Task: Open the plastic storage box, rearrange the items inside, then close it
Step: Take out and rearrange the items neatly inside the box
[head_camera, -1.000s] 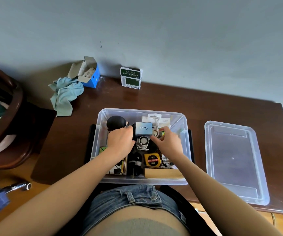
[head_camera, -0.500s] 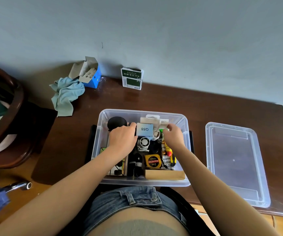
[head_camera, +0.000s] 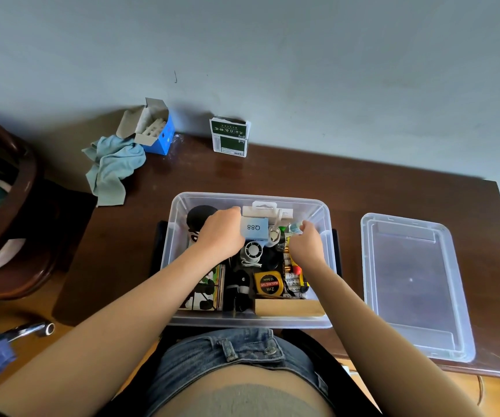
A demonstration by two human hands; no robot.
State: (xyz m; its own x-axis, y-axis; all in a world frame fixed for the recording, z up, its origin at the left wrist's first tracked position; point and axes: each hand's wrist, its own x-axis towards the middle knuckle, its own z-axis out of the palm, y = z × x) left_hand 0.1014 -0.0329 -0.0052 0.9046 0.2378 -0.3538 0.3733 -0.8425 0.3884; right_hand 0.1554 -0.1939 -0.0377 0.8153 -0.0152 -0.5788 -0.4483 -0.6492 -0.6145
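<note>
The box (head_camera: pixel 250 322) at frame centre is open, its lid (head_camera: pixel 414 284) on the counter (head_camera: pixel 303 176) at right. Left hand (head_camera: pixel 220 233) grips a blue carton (head_camera: pixel 254 227); right hand (head_camera: pixel 306 245) fingers pinch something small. Rearranging continues; closing remains.

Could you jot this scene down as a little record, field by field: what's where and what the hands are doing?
Setting: dark wooden table against a grey wall
Storage box: clear plastic, open, full of small items
Lid: off, lying on the table right of the box
Left hand: inside the box, holding a pale blue Q88 carton
Right hand: inside the box, fingers curled at small items near the back right; what it pinches is unclear
Also in box: yellow tape measure, small white fan
Stage: rearranging, box not yet closed
</note>
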